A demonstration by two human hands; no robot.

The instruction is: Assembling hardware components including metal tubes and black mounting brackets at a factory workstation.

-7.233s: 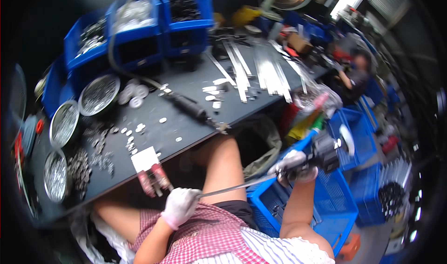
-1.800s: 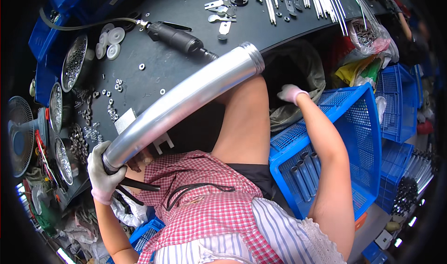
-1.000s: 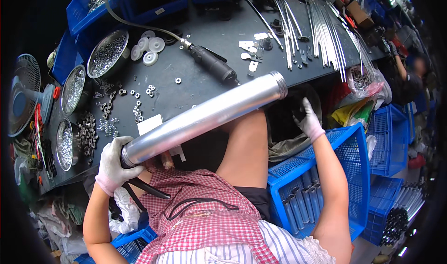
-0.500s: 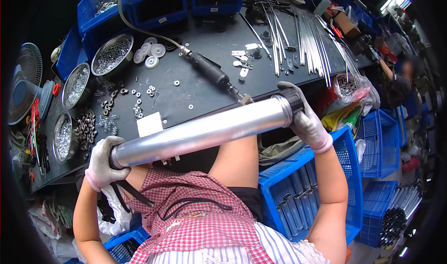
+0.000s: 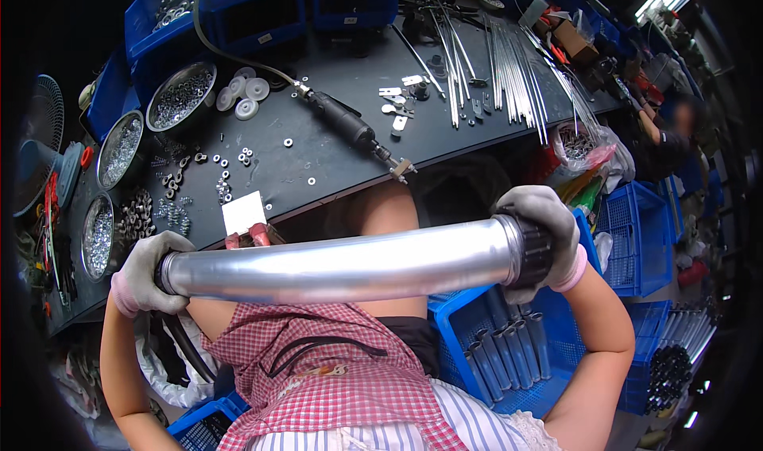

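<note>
A long shiny metal tube (image 5: pixel 342 264) lies level across my lap, just below the edge of the dark workbench (image 5: pixel 334 161). My left hand (image 5: pixel 143 272), in a grey glove, grips the tube's left end. My right hand (image 5: pixel 544 236), also gloved, is closed over a black cap (image 5: pixel 534 251) on the tube's right end.
On the bench lie a black power tool with a hose (image 5: pixel 350 125), loose nuts and washers (image 5: pixel 230 165), metal bowls of parts (image 5: pixel 179 97), thin rods (image 5: pixel 517 77) and blue bins (image 5: pixel 246 10). A blue crate of tubes (image 5: pixel 501 356) sits by my right knee. Another person (image 5: pixel 675 129) is at far right.
The tube has swung from a steep slant to level and come closer to me. My right hand left the blue crate and closed on the tube's right end cap.
</note>
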